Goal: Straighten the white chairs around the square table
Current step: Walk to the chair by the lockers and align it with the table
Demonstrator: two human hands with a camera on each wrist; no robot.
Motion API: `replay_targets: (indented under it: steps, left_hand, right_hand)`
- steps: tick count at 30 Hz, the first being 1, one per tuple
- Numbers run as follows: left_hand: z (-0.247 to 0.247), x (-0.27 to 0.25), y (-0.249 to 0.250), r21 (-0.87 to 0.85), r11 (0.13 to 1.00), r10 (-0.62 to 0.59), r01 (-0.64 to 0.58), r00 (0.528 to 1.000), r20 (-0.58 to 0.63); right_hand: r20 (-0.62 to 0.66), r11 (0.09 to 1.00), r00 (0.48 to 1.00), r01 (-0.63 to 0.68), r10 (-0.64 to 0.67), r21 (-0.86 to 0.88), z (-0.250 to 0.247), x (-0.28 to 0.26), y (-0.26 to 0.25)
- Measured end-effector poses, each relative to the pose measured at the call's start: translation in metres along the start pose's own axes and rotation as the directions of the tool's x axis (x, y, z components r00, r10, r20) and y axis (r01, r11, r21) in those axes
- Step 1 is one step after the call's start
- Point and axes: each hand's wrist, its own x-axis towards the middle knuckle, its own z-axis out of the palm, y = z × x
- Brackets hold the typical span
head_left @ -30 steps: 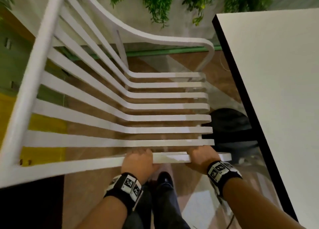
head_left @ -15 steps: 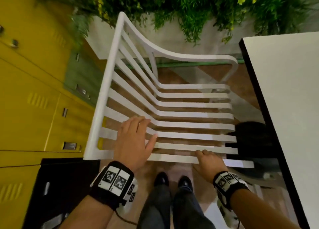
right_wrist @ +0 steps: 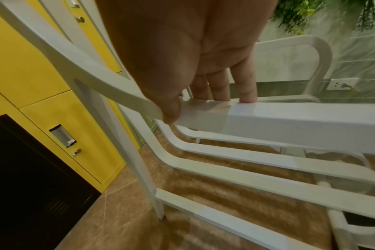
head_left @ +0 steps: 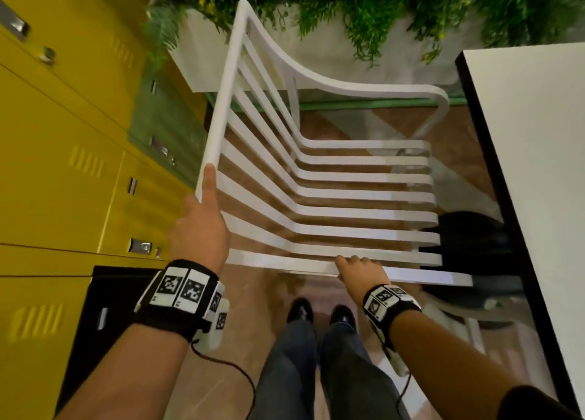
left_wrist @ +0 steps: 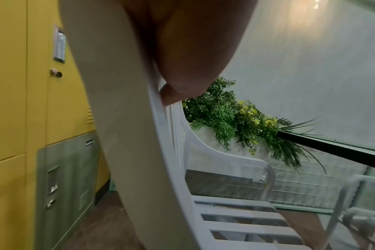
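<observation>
A white slatted chair [head_left: 364, 195] stands in front of me, its seat facing the white square table [head_left: 538, 166] on the right. My left hand [head_left: 202, 226] grips the near end of the backrest's top rail [left_wrist: 122, 135], with one digit lying along the rail. In the left wrist view the palm [left_wrist: 182, 50] presses against that rail. My right hand [head_left: 359, 269] holds the near armrest [right_wrist: 289, 116]. There its fingers [right_wrist: 220, 88] curl over the far edge and the thumb sits on the near side.
Yellow lockers [head_left: 63, 166] and a green one [head_left: 164, 128] run close behind the chair's back on the left. A planter with green plants [head_left: 380, 8] lies beyond the chair. A black cabinet [head_left: 95, 308] is at my left. Another white chair [head_left: 474, 312] sits partly under the table.
My left hand has left the near armrest and moved up to the backrest's top rail. The right hand stays on the armrest. The chair now appears farther from me.
</observation>
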Motion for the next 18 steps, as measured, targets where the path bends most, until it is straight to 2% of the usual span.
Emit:
replay_targets:
  steps: [8,14,18]
  left_hand:
    - [0.002,-0.030,0.010,-0.117,0.993,0.005,-0.007,1.000,-0.013]
    - [0.015,-0.059,0.045,-0.202,0.979,0.025,-0.021,1.000,0.019]
    - [0.018,-0.058,0.049,-0.203,0.979,0.033,-0.031,0.999,0.006]
  right_hand:
    - [0.051,0.999,0.999,0.017,-0.014,-0.051,0.018,-0.016,0.020]
    - [0.087,0.989,0.990,-0.102,0.112,-0.106,0.011,-0.030,0.063]
    - [0.113,0.987,0.986,-0.106,0.120,-0.123,0.003,-0.029,0.065]
